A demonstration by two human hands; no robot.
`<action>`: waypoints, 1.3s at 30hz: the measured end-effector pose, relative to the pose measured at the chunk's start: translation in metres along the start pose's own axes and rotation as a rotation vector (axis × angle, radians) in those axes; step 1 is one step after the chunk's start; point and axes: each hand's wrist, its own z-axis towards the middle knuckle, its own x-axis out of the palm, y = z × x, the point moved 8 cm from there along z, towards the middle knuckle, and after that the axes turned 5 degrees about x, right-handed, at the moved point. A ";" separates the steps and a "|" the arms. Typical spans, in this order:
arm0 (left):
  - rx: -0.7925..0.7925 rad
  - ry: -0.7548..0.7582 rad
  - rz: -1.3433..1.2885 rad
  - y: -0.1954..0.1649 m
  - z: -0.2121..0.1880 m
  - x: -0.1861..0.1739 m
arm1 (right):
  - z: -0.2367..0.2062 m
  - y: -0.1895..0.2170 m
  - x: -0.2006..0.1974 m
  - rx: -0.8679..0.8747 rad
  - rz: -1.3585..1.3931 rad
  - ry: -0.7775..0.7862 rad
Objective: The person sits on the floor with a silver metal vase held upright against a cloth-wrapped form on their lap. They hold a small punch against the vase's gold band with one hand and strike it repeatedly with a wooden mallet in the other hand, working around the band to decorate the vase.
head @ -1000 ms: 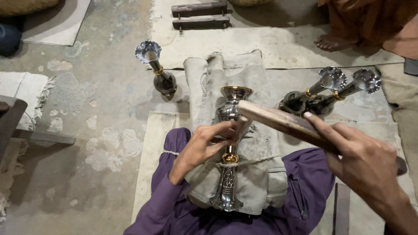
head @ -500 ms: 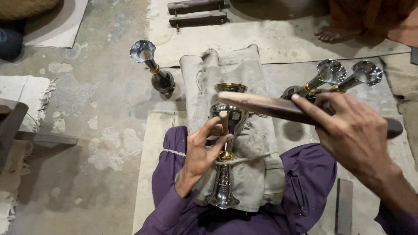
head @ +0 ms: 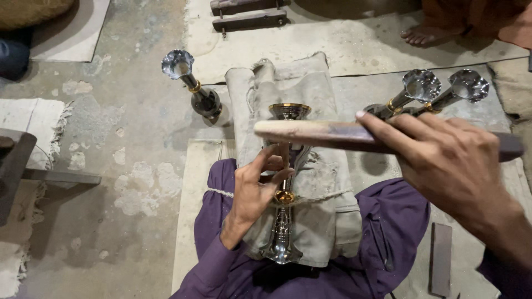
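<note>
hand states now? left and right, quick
Left hand: closed around the stem of the silver goblet-shaped piece on the lap.
Right hand: closed on the flat wooden stick, held above the piece.

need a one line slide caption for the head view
Left hand steadies a silver and gold metal stem on a grey cloth pad over the lap, while the right hand holds a flat wooden stick above it.

Bare hands (head: 252, 191), long purple sleeves (head: 208, 271), purple trousers (head: 396, 221)
</note>
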 end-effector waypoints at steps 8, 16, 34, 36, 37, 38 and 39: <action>0.009 0.120 0.090 -0.006 0.011 0.003 | -0.018 -0.005 0.014 0.017 -0.090 -0.077; 0.073 0.352 0.151 -0.022 0.025 0.014 | -0.051 -0.031 0.058 0.257 0.434 -0.098; 0.258 0.678 0.180 -0.026 0.039 0.035 | -0.150 -0.012 0.146 0.520 0.747 -0.260; 0.286 0.708 0.182 -0.027 0.038 0.039 | -0.155 -0.002 0.144 0.461 0.802 -0.363; 0.290 0.725 0.184 -0.026 0.037 0.039 | -0.158 0.002 0.147 0.452 1.013 -0.447; 0.293 0.737 0.188 -0.025 0.038 0.039 | -0.161 0.003 0.149 0.431 1.225 -0.530; 0.295 0.749 0.193 -0.025 0.038 0.039 | -0.161 0.003 0.157 0.517 1.009 -0.370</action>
